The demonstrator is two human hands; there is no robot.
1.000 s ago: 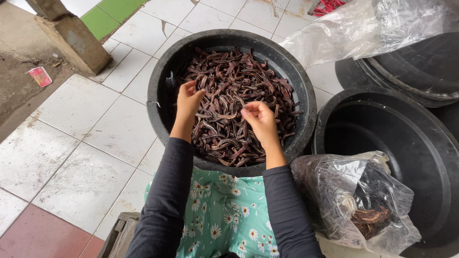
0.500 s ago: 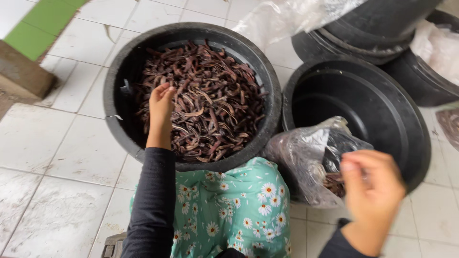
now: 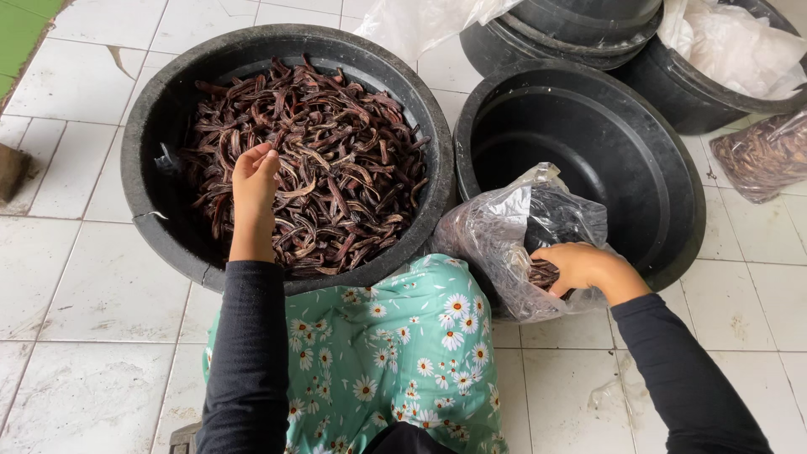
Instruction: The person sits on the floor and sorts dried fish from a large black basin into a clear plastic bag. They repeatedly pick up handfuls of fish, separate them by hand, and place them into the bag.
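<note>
While the left hand (image 3: 255, 181) pinches wrinkled dark pods (image 3: 328, 168), the right hand's (image 3: 580, 267) grip (fingers curled) clasps pods inside a crinkly plastic bag (image 3: 513, 231).

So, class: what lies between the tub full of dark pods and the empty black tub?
In the head view, the clear plastic bag fills the gap between the full tub and empty tub; the right hand reaches into it.

The left hand (image 3: 255, 181) reaches forward with fingers curled downward, while the right hand (image 3: 580, 267) is cupped, knuckles up.

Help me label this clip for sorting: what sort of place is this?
Probably a tiled floor used as a produce-sorting spot, at a home or small workshop. Black tubs stand on white floor tiles, one heaped with dark dried pods, with plastic bags alongside.
</note>
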